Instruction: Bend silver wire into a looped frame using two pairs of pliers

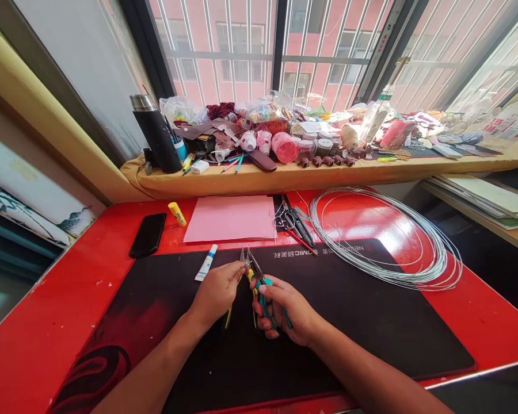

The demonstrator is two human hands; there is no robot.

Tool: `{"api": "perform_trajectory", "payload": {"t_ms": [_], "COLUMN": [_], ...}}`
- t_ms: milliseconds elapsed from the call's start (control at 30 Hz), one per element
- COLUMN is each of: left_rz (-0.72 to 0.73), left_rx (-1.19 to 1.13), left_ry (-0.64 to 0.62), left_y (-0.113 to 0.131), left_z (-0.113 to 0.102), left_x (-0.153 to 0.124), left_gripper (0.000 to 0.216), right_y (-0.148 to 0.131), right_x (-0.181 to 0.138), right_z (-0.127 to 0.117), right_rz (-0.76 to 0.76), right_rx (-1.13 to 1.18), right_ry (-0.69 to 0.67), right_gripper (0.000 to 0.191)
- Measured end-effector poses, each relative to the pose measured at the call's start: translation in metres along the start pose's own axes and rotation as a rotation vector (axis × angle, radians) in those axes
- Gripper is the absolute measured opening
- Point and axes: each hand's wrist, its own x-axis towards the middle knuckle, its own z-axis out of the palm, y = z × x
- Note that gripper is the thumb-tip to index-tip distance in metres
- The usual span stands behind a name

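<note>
My right hand (pixel 285 307) is wrapped round a pair of green-handled pliers (pixel 265 305), jaws pointing up and to the left. Close beside those jaws, my left hand (pixel 218 290) is closed in a pinch; whatever sits between its fingertips is too small to make out. Partly hidden behind both hands, yellow-handled pliers (pixel 228 318) lie on the black desk mat (pixel 328 345), tips pointing away from me. Just left of my left hand lies a white and blue tube (pixel 206 263).
A large wire coil (pixel 431 267) rests at the right. Pink paper sheets (pixel 231 218), scissors and a cutter (pixel 300 227) lie behind the mat. A phone (pixel 147 234) and a yellow glue stick (pixel 177 214) are at the left. The crowded windowsill (pixel 328 175) holds a black flask (pixel 156 135).
</note>
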Motion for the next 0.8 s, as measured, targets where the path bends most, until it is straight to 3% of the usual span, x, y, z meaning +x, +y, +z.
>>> {"api": "perform_trajectory", "payload": {"t_ms": [233,567,800], "left_rz": [0.027,-0.076,-0.052], "left_rx": [0.146,0.049,0.034], "left_ry": [0.044,0.017,0.02], "left_y": [-0.002,-0.001,-0.001], "left_z": [0.0,-0.005,-0.009], "left_x": [0.002,0.002,-0.001], "left_gripper": [0.03,0.03,0.033], "right_y": [0.002,0.002,0.003], "right_x": [0.001,0.004,-0.001], "right_z": [0.004,-0.008,0.0], "right_rz": [-0.025,-0.043,-0.08], "right_rx": [0.017,-0.001,-0.05], "right_ry": [0.034,-0.077,-0.02], "right_gripper": [0.029,0.045,0.039]}}
